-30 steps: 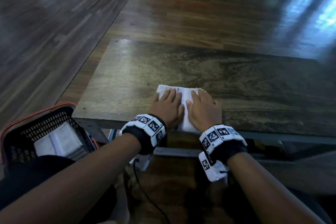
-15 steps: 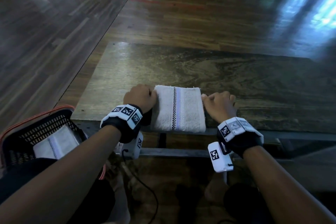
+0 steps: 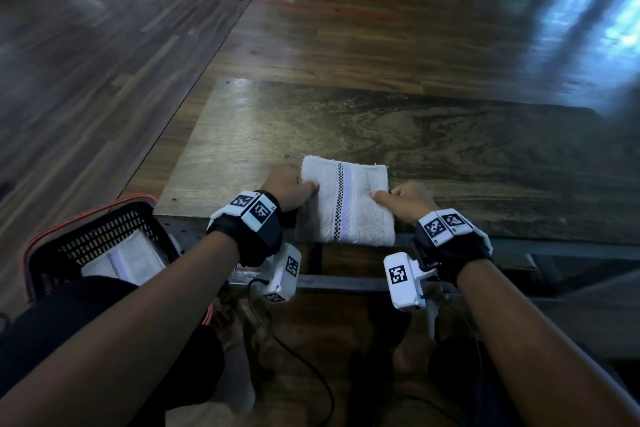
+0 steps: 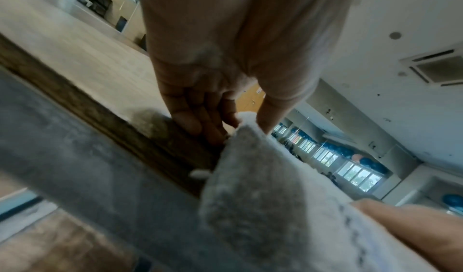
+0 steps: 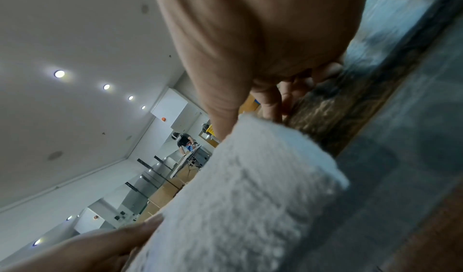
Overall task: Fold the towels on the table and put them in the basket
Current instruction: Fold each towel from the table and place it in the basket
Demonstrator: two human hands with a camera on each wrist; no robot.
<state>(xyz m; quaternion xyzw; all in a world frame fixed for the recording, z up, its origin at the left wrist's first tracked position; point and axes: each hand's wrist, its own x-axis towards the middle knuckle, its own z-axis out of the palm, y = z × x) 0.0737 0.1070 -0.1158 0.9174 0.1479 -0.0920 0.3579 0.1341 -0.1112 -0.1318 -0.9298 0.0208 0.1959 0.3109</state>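
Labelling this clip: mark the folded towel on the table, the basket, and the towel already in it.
folded towel [image 3: 349,204], head view, its checked stripe.
basket [image 3: 104,230], head view, its far mesh wall.
towel in the basket [image 3: 126,262], head view, its top face.

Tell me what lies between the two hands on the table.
In the head view, the folded towel lies between the left hand and right hand; each pinches one side.

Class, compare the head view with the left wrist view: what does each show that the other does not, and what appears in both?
Only the head view shows the black plastic basket with an orange rim holding a folded white towel, and the whole folded white towel with a checked stripe lying at the table's near edge.

Only the left wrist view shows the left hand's curled fingers beside the towel's edge, with the thumb on top, and distant windows.

Both show the left hand, the right hand, that striped towel and the worn wooden table.
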